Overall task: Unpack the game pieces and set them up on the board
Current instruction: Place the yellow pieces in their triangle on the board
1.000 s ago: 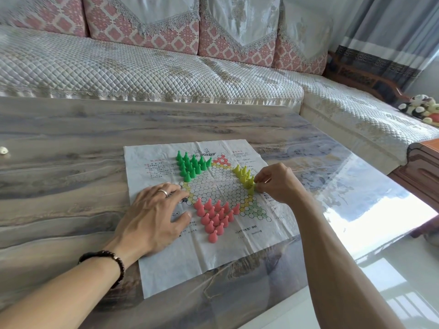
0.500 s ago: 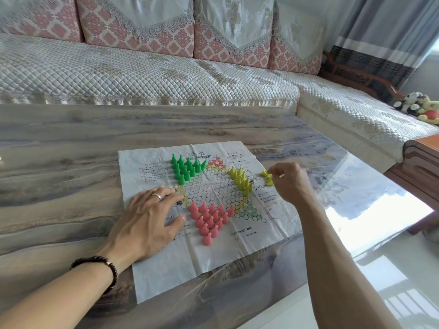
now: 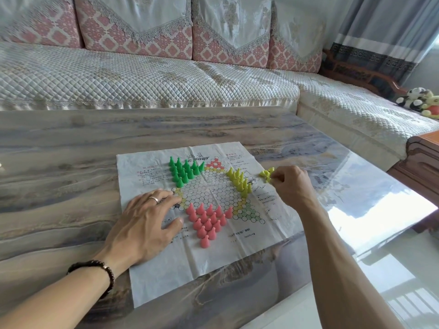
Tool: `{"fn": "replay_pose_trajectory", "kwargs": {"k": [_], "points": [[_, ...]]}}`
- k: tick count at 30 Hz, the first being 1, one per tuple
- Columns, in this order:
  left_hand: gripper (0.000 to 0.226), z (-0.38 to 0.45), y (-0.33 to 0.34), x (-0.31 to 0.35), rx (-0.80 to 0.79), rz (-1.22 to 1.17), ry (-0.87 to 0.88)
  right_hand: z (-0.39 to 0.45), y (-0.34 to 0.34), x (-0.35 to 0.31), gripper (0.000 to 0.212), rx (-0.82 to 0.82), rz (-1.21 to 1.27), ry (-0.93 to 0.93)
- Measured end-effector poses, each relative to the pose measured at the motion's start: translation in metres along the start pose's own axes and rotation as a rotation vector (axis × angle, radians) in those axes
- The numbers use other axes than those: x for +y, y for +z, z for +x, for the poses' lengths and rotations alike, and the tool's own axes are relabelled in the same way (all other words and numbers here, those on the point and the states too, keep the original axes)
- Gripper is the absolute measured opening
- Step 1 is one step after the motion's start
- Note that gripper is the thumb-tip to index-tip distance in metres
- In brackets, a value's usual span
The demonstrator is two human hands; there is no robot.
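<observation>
Right hand [image 3: 288, 184] now off the board, pinching loose yellow pieces [image 3: 266, 174]; left hand [image 3: 145, 219] flat on paper board [image 3: 213, 252].

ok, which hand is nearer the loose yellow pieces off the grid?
Right. The right hand is touching the loose yellow pieces; the left hand rests flat across the board.

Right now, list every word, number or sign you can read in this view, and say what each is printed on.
None can be read.
Paper game board: red text blocks at its left and far right, too small to read.
Black title at its far edge: blurred.
Black lines beside the right hand and near the pink pieces: illegible.
</observation>
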State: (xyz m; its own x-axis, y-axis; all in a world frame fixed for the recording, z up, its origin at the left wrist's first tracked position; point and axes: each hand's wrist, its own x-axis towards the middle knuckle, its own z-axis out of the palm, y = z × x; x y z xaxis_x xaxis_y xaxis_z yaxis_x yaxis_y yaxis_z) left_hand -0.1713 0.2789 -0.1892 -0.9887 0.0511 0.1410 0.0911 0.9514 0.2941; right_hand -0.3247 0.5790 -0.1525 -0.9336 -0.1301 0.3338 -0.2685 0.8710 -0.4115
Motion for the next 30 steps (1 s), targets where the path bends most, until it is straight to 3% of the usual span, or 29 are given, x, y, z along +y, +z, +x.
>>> {"fn": "replay_pose_trajectory", "kwargs": {"k": [10,30], "points": [[0.066,-0.001,0.0,0.0,0.001,-0.01,-0.015,0.041,-0.005,-0.039,0.019,-0.312,-0.074,-0.138],[0.061,-0.001,-0.002,0.001,0.027,-0.03,-0.005,0.059,0.018,-0.049,0.016,-0.423,-0.209,-0.226]]}}
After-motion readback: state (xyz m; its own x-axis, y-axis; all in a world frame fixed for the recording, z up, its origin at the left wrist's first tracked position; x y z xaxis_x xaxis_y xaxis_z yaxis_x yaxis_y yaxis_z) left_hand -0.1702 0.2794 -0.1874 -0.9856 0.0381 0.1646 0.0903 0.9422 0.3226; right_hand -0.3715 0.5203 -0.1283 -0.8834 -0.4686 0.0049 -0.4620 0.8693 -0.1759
